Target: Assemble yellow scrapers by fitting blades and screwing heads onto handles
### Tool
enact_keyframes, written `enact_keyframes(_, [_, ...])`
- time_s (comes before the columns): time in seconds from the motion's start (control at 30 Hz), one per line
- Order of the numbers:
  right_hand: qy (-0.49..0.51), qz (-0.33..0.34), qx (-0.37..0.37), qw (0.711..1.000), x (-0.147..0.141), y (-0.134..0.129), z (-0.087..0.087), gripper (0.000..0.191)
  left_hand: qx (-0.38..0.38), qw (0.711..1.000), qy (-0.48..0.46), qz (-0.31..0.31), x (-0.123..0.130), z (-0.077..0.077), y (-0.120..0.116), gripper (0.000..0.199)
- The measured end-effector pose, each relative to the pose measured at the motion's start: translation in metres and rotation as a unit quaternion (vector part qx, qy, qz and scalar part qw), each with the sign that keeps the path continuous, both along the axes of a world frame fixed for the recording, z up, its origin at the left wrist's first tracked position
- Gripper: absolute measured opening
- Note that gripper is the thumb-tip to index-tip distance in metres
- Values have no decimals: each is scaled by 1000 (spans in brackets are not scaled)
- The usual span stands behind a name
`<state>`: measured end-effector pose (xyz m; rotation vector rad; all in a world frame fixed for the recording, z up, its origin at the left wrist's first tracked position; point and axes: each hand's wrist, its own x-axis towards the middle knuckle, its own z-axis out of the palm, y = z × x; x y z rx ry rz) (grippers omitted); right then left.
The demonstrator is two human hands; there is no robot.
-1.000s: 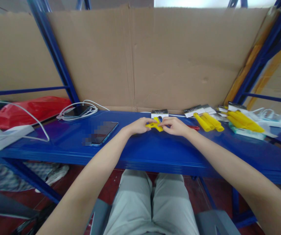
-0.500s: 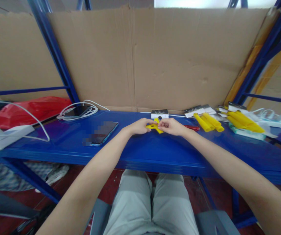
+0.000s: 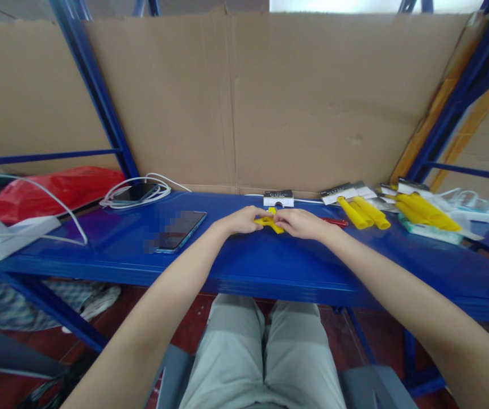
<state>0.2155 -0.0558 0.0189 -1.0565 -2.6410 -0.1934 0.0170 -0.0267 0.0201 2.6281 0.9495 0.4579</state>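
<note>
A yellow three-armed piece (image 3: pixel 274 224) lies on the blue table, between my hands. My left hand (image 3: pixel 245 220) is closed on its left arm with thumb and fingers. From the right, my right hand (image 3: pixel 299 222) has its fingers bent and pressed against the piece's right side. Those fingers cover part of it, and whether a small part sits under them is hidden. Just behind the piece stands a black-and-white card (image 3: pixel 278 198) with a dark round notch. A red tool or handle (image 3: pixel 334 222) lies right of my right hand.
Yellow tubes (image 3: pixel 363 213) with black-and-white cards lie to the right, and more yellow tubes (image 3: pixel 427 211) farther right. A phone (image 3: pixel 180 232) lies left. Coiled white cable (image 3: pixel 159 193), a red bag (image 3: pixel 57 190) and white power strips (image 3: pixel 18 238) are at the far left. Cardboard (image 3: pixel 291 102) backs the table.
My right hand has rolled slightly, with its fingers now flatter and lower over the yellow piece. My left hand and the piece stay almost in place.
</note>
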Motion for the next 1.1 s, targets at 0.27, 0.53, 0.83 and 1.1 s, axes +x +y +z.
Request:
enact_keyframes(0.27, [132, 44, -159, 977, 4, 14, -13, 2, 19, 1000, 17, -2, 1, 1, -2, 48])
enact_keyframes(0.53, [189, 65, -199, 959, 5, 17, -17, 6, 39, 999, 6, 7, 2, -2, 0, 49])
enact_keyframes(0.83, [152, 30, -142, 978, 3, 15, -14, 7, 33, 999, 10, 6, 2, -2, 0, 50])
enact_keyframes(1.1, [166, 22, -148, 975, 5, 17, -14, 9, 35, 999, 16, -3, 3, -2, 0, 50])
